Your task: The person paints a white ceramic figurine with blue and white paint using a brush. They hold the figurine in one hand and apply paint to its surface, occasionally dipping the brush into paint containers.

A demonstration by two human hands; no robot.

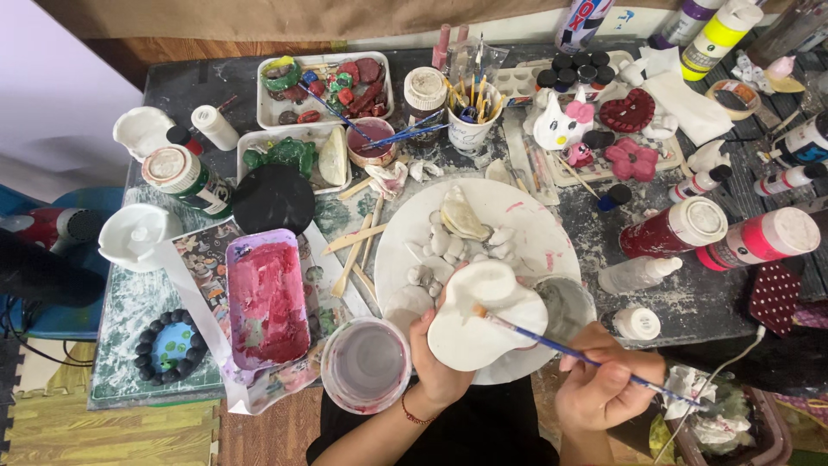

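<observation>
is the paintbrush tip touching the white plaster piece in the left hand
Touching. The head view shows the paintbrush, held in the right hand, with its bristle tip lying on the white plaster piece that the left hand grips.

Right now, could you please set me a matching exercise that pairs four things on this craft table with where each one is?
Things:
1. paintbrush
2. white clay piece
3. rectangular tray of red paint
4. round black lid

Places:
A. held in the left hand
B. left of the white plate, near the table's front edge
C. held in the right hand
D. just below the tray holding green pieces

Pairs: 1-C, 2-A, 3-B, 4-D
</observation>
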